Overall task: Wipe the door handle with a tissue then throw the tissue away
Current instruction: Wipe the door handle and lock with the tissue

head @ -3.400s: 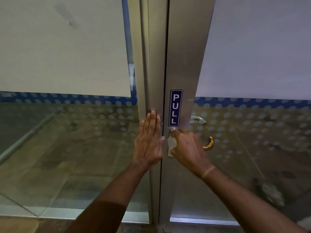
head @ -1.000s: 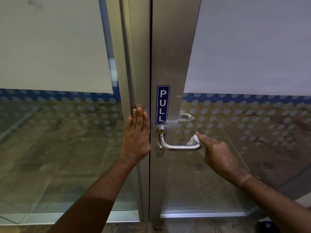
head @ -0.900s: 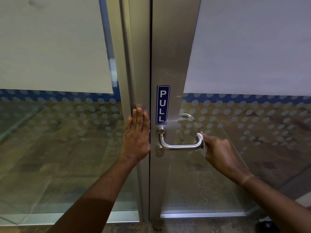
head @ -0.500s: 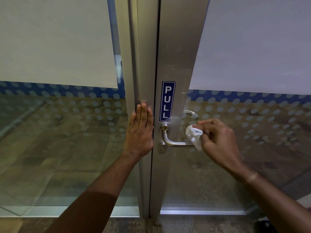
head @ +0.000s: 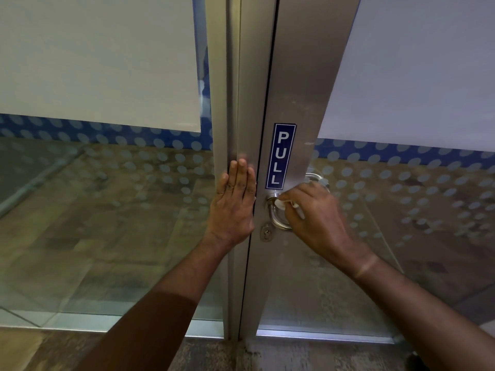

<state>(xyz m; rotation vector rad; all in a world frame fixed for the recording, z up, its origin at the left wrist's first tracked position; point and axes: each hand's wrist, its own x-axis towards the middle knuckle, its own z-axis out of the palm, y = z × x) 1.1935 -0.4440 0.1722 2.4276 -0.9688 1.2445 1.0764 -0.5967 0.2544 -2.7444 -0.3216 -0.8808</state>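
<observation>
A silver lever door handle (head: 277, 219) sticks out of the metal door stile (head: 297, 89), just under a blue PULL sign (head: 280, 156). My right hand (head: 318, 218) is closed on a crumpled white tissue (head: 285, 204) and presses it against the handle's inner end near its round base. Most of the lever is hidden behind that hand. My left hand (head: 235, 204) lies flat with straight fingers on the frame (head: 230, 103) left of the door gap, holding nothing.
A keyhole cylinder (head: 266, 233) sits below the handle. Glass panels with frosted film and a blue dotted band flank the frame on both sides. A second handle (head: 314, 178) shows through the glass behind the door. A worn floor strip runs along the bottom.
My right hand has slid the tissue along the lever from its outer tip to the end near the door. My left hand has stayed flat on the frame.
</observation>
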